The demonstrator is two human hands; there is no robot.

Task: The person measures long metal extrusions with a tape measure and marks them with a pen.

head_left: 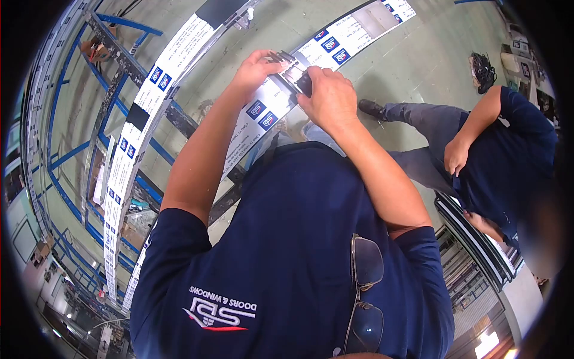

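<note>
At the top centre, my left hand (pixel 256 73) has its fingers closed on the left side of a small metal fitting (pixel 292 70). From the other side, my right hand (pixel 330 99) is wrapped round a black object (pixel 305 84) at the fitting's right edge; what exactly it is cannot be made out. Both hands are over a long profile (pixel 326 52) covered in white film with blue logos, which runs diagonally from the upper right down past my torso. The fitting lies across this profile, between my hands.
A second film-covered profile (pixel 156 72) curves down the left side over a blue metal rack (pixel 66 119). At the right stands a co-worker (pixel 502 155), beside stacked dark-edged profiles (pixel 478 245). Black cable (pixel 483 73) lies on the floor at the upper right.
</note>
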